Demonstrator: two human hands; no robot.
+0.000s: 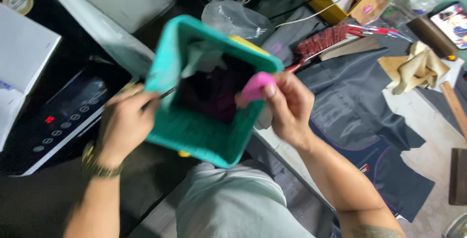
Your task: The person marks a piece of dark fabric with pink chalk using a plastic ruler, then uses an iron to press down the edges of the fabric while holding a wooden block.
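Teal plastic basket [194, 121], held up over the lap: left hand [121, 126] grips its left rim, right-hand fingers [272, 92] pinch a pink piece [255, 86] at its right rim, apparently mid-sorting; next, steady holding.

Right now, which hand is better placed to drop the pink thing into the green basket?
Probably the right hand: it pinches the pink piece at the teal basket rim. The left hand grips the opposite rim.
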